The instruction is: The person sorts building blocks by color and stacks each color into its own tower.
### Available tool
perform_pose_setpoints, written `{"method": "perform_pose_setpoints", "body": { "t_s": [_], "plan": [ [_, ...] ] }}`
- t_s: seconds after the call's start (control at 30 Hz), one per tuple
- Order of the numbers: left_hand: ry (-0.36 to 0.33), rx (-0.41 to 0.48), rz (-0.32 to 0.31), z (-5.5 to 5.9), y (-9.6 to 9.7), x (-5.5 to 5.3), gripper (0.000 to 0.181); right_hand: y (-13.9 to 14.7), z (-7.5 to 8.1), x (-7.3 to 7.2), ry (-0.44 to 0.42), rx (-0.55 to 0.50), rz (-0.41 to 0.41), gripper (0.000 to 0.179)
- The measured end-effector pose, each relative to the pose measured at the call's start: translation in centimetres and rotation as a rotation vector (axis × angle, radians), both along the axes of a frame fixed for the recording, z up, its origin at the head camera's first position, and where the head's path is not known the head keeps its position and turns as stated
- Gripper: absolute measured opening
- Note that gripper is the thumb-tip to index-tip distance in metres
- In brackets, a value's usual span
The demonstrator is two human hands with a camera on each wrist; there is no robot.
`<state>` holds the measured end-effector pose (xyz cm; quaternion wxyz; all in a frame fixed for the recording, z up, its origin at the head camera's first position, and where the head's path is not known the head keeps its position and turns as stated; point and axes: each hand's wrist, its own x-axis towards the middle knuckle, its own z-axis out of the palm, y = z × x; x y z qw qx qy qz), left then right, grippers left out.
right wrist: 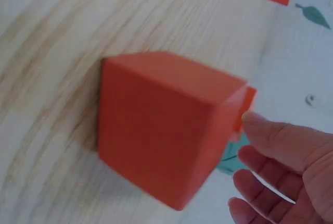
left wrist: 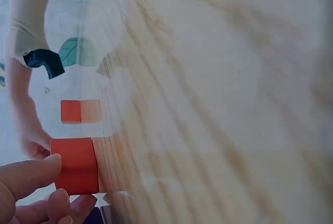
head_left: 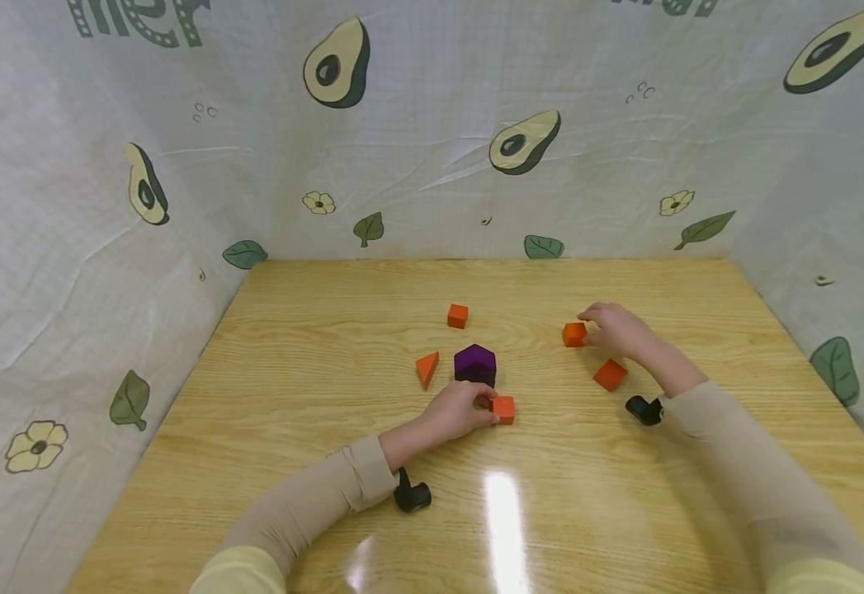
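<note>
A red block, nearest our right-wrist camera, may slide if our right grip drops; its hold on the orange block we cannot tell. Our left grip pinches a cube, at the purple block's five o'clock.

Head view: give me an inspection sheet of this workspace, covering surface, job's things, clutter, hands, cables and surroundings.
Surface: wood-grain table, with glare toward the near side.
Job's things: near orange cube at the left hand; right orange block at the right hand.
Clutter: purple block, orange triangle, far orange cube, angled orange cube.
Grippers: left hand pinches its cube; right hand's grip unclear.
Cables: nothing seen.
Surroundings: avocado-print sheet behind and at both sides.
</note>
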<state>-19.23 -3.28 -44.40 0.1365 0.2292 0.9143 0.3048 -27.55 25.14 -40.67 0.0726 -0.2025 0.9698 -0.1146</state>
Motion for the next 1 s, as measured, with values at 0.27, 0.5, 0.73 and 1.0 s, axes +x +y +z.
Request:
{"method": "perform_pose_setpoints", "body": {
  "t_s": [0.27,0.5,0.73,1.0],
  "plan": [
    [-0.009,-0.002,-0.001,0.0,0.0,0.0,0.035,0.7,-1.1,-1.0,-0.062,-0.050,-0.003,0.033],
    [-0.007,0.000,0.000,0.1,-0.1,0.0,0.035,0.8,-1.5,-1.3,-0.063,-0.052,0.005,0.033],
    [-0.013,-0.002,0.004,0.1,-0.1,0.0,0.034,0.4,-1.3,-0.6,-0.080,-0.078,0.038,0.034],
    [0.000,0.000,-0.003,0.0,-0.1,-0.1,0.034,-0.7,-1.2,1.2,0.003,-0.030,0.143,0.030]
  ]
}}
